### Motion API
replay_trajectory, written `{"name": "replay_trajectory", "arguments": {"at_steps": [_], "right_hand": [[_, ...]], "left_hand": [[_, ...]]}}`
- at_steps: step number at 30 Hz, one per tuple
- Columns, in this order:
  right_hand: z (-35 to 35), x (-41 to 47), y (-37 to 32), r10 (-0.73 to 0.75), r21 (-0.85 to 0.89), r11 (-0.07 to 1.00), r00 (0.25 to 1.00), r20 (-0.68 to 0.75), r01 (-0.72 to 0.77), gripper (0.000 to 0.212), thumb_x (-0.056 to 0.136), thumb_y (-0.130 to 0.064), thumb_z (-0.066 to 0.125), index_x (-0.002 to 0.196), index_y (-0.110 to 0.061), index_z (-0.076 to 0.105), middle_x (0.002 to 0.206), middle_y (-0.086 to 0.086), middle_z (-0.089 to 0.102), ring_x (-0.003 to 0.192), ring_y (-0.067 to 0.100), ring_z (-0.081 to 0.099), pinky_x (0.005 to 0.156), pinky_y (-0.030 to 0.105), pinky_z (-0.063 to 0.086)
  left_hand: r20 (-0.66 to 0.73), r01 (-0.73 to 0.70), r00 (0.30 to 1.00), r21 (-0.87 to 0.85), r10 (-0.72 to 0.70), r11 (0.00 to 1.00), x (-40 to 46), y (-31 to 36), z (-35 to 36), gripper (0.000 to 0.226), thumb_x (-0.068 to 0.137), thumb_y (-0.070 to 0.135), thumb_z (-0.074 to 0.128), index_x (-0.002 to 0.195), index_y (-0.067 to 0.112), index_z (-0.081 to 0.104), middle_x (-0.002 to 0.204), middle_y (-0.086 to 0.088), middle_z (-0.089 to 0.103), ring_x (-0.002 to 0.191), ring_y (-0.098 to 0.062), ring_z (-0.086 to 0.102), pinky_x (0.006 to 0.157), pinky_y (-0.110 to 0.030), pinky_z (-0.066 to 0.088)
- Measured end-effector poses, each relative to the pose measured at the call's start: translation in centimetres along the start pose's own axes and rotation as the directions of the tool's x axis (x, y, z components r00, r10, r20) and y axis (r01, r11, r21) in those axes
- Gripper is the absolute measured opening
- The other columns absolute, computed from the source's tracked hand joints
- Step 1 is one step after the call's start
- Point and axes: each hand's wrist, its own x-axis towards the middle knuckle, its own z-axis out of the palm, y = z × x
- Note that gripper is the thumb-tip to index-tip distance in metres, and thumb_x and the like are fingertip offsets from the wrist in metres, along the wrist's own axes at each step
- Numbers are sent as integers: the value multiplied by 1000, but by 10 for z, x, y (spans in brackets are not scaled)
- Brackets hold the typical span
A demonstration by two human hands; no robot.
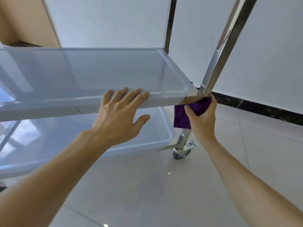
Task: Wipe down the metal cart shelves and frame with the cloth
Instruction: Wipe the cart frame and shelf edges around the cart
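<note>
The purple cloth (186,114) is bunched around the near right post (219,51) of the metal cart, just under the corner of the middle shelf (91,74). The right hand (202,119) is closed on the cloth: the thumb presses on its front side and the other fingers wrap round the post from the right, so the cloth lies between the palm and the metal. One loose flap of the cloth hangs down to the left of this hand, in front of the lower part of the post.

The left hand (118,115) holds nothing. It is spread flat, with four fingers laid over the front rim of the middle shelf and the thumb standing out below the rim. It is to the left of the cloth and apart from it, not touching.

Below the middle shelf is the lower shelf (82,138), also pale and with a raised rim. At the foot of the post with the cloth there is a caster wheel (181,153) with a small brake tab, standing on the glossy tiled floor (164,194). A second post (169,23) rises at the far right corner of the shelf. Behind the cart is a white wall (262,46) with a dark baseboard (262,108).
</note>
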Motion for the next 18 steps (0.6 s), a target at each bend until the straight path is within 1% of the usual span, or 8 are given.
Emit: {"name": "replay_trajectory", "arguments": {"at_steps": [2,4,6,8,11,13,15,18], "right_hand": [[13,-6,10,-12,10,1000,993,-114,14,69,80,-28,76,138,-32,38,130,-13,56,116,5,57,91,23,54],[20,-16,26,-24,0,1000,991,-135,24,62,82,-27,75,131,-38,39,127,-14,56,113,6,58,91,24,54],[20,-31,52,-3,-68,998,997,-80,-3,56,83,-23,74,123,-40,40,122,-15,57,111,6,58,92,23,53],[19,-50,82,80,-136,988,997,-2,-79,50,85,-20,74,117,-38,41,120,-12,57,111,8,58,93,26,52],[24,-63,107,220,-158,964,975,18,-215,46,87,-20,73,117,-30,40,124,-1,54,110,17,59,77,14,46],[26,-57,107,260,-180,951,965,25,-252,45,87,-21,73,117,-27,41,125,2,55,109,18,59,69,9,42],[21,-49,99,245,-182,955,969,46,-233,45,85,-22,75,118,-26,45,123,-2,58,110,16,59,73,10,43],[15,-35,74,164,-106,982,986,40,-159,48,83,-23,77,123,-27,51,118,-10,62,108,6,60,83,17,50]], "left_hand": [[-31,3,1000,5,-3,1000,-1,0,4,61,93,55,49,148,29,39,152,6,44,141,-30,37,115,-55,22],[-59,13,998,20,-12,1000,-2,0,7,61,93,55,50,147,29,39,151,6,44,141,-30,37,114,-55,22],[-76,20,997,32,-17,999,-2,0,10,62,93,55,51,147,29,39,151,7,44,141,-30,37,114,-54,21],[-92,18,996,36,-15,999,-4,-1,13,63,93,54,53,148,28,38,151,6,45,141,-30,37,114,-54,22],[-98,7,995,54,-2,999,-4,-5,15,65,91,51,57,148,28,37,152,5,44,141,-31,38,114,-55,22],[-82,8,997,57,-4,998,-2,-6,15,65,91,49,58,149,29,35,153,6,42,142,-31,36,115,-55,20],[-76,15,997,47,-11,999,-1,-6,14,66,91,48,58,150,29,35,153,6,42,143,-30,35,115,-54,19],[-84,10,996,45,-6,999,-3,-6,14,66,91,47,59,150,29,34,154,7,41,143,-30,34,116,-53,19]]}}
